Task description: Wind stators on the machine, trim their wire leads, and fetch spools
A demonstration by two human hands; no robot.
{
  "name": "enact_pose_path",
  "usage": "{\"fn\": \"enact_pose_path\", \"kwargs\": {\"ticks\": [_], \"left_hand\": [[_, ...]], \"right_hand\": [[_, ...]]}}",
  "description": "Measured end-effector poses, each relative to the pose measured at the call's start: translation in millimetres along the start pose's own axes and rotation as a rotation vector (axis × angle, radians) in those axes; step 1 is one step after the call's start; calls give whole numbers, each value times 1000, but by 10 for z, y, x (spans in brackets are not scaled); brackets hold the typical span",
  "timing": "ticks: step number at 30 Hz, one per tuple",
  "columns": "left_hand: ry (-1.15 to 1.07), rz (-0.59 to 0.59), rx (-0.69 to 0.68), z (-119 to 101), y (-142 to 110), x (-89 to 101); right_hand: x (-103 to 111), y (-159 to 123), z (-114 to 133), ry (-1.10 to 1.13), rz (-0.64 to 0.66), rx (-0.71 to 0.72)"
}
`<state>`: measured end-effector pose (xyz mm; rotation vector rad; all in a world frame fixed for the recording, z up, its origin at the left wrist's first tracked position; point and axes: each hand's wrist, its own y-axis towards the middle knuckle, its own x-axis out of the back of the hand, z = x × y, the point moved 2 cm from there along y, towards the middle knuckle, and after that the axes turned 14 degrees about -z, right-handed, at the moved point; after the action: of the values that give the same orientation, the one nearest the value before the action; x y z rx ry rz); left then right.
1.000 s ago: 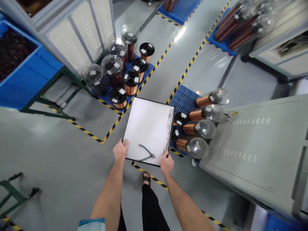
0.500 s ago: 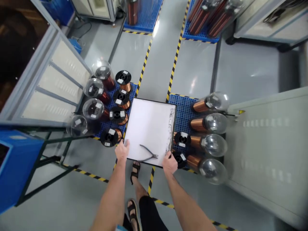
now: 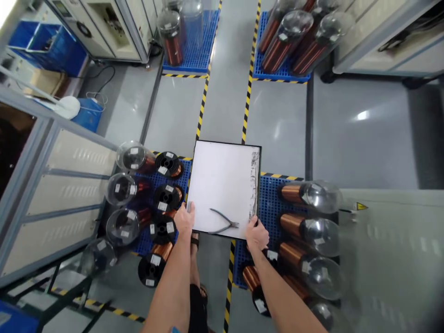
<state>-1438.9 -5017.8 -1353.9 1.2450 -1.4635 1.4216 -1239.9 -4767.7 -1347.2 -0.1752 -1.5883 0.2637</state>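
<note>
A white, flat, dark-edged tray (image 3: 222,180) is held out in front of me by its near corners. My left hand (image 3: 184,218) grips the near left corner, thumb on top. At the near right corner my right hand (image 3: 256,234) is closed the same way, its fingers hidden under the edge. On the tray's near part lie cutting pliers (image 3: 227,223), handles spread, apart from both hands. Worn, grey, wrinkled strips (image 3: 254,185) run along the right side of the white surface.
Copper wire spools (image 3: 163,230) and clear-covered spools (image 3: 121,226) stand on a blue pallet at left. More covered spools (image 3: 321,237) line the right, beside a pale cabinet (image 3: 388,259). Between yellow-black floor tapes (image 3: 247,108) a grey walkway runs ahead to further pallets (image 3: 189,55).
I have moved forward along the walkway, the tray still in both hands. The spools at the sides have slid down in view, and more of the far pallets shows.
</note>
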Motion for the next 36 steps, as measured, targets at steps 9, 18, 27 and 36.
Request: {"fn": "enact_pose_path", "kwargs": {"ticks": [9, 18, 27, 36], "left_hand": [[76, 47, -51, -1983, 2084, 252], [90, 62, -42, -3869, 3958, 512], [101, 112, -93, -5417, 6003, 791], [64, 154, -217, -7052, 7707, 1061]], "right_hand": [[373, 1673, 2009, 28, 4, -64], [778, 3385, 3935, 119, -15, -23], [983, 4626, 5816, 177, -15, -45], [1314, 5763, 7463, 253, -130, -211]]}}
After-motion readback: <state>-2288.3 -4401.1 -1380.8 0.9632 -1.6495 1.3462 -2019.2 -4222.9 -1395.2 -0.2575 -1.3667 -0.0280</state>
